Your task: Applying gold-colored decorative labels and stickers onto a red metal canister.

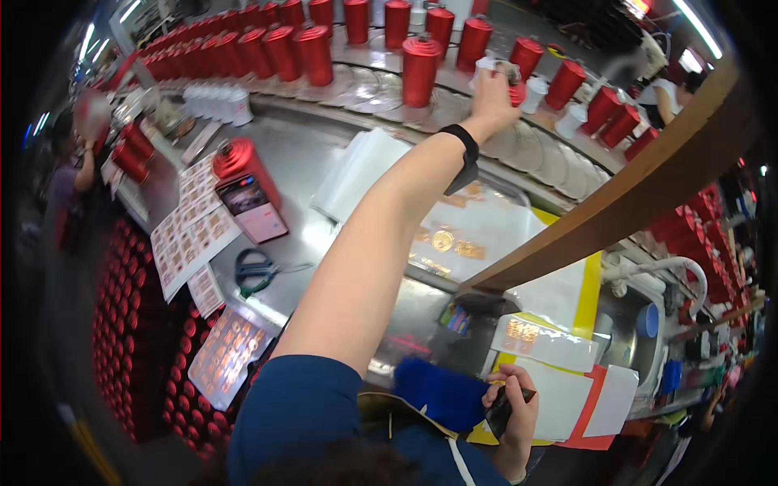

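Observation:
My left arm stretches across the bench to the conveyor at the back. There my left hand (493,101) closes around the upper part of a red bottle (517,95), whose lower part is largely hidden. White cups or caps (535,95) stand close beside it. At the lower right, near my body, my right hand (519,405) is closed on a small black object (504,411), its kind unclear. Gold stickers (442,240) on a clear sheet lie on the tray under my left forearm. Another gold sticker sheet (523,334) rests above my right hand.
Red bottles (421,69) line the conveyor. On the bench, a phone (251,209) leans on a red bottle (235,159), near scissors (258,271) and sticker sheets (194,235). A wooden beam (600,194) crosses at right, beside a sink (640,324). Another person (73,170) is at far left.

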Demonstrator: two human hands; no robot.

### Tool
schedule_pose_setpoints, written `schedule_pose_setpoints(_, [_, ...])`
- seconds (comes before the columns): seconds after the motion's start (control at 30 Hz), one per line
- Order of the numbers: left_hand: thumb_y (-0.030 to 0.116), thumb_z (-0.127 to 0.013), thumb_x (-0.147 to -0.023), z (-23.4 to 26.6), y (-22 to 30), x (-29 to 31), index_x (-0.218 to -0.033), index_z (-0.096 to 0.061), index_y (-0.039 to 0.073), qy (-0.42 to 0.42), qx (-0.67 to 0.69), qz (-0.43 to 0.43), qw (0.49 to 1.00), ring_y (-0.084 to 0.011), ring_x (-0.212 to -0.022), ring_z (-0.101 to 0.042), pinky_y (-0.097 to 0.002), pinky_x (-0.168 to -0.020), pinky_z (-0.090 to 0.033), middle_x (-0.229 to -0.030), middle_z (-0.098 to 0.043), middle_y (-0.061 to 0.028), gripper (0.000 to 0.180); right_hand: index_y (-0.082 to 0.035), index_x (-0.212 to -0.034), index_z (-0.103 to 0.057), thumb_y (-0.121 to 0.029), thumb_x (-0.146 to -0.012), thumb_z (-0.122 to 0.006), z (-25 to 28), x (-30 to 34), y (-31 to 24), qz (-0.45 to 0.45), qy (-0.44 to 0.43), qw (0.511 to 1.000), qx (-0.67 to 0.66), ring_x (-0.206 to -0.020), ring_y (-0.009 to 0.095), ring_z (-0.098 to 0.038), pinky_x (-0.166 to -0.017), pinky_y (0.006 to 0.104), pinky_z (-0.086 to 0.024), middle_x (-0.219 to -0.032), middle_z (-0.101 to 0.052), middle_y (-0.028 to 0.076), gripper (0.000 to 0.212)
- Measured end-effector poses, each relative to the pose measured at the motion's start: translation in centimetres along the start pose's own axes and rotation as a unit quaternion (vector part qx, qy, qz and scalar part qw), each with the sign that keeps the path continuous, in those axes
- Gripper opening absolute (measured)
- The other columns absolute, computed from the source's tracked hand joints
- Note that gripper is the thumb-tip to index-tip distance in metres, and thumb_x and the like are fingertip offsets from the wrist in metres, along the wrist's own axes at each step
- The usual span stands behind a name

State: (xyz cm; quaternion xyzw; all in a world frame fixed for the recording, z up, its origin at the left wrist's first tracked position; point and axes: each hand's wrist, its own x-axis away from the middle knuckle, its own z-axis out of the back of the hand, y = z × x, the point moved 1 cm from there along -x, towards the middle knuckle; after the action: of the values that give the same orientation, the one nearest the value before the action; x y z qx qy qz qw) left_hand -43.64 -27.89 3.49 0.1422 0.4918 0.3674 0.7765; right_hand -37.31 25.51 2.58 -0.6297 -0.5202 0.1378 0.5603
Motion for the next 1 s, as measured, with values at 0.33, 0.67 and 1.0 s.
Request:
schedule_pose_setpoints(0.33, [0.022,-0.098,-0.061,23.0,12.5,10.9,-0.138,-0.037,0.002,0.015,0.29,0.008,0.957,-0.0236,-0.12,-0.06,-0.0368,-0.104,-0.051,-0.126,-0.056,-0.0154,0.1,0.004,-0.123,-0.061,-0.007,-0.102,-0.057,-1.9,1.2,0.2,0.029,-0.069,0.997,0.016,-0.071,0.012,-0.058,-0.063,0.0256,-0.049,-0.099,-0.067,0.013,0.025])
schedule_pose_setpoints(0.67, [0.022,-0.086,-0.082,32.6,17.0,26.2,-0.148,-0.025,0.0,-0.021,0.474,0.129,0.871,-0.0225,-0.126,-0.055,-0.0373,-0.109,-0.045,-0.136,-0.049,-0.0149,0.093,0.0,-0.131,-0.059,-0.001,-0.077,-0.081,-5.3,3.7,-1.1,0.242,-0.172,0.904,0.309,-0.083,0.01,-0.056,-0.069,0.0237,-0.047,-0.119,-0.066,0.011,0.059])
schedule_pose_setpoints(1.0, [0.027,-0.075,-0.094,27.5,19.5,34.9,-0.142,-0.034,-0.004,-0.212,0.463,0.463,0.725,-0.0206,-0.115,-0.062,-0.0345,-0.097,-0.053,-0.129,-0.057,-0.0172,0.07,0.004,-0.157,-0.027,-0.013,-0.072,-0.091,-4.6,5.8,1.9,0.32,-0.099,0.841,0.424,-0.127,0.038,-0.06,-0.099,0.0413,-0.054,-0.146,-0.051,0.028,0.108])
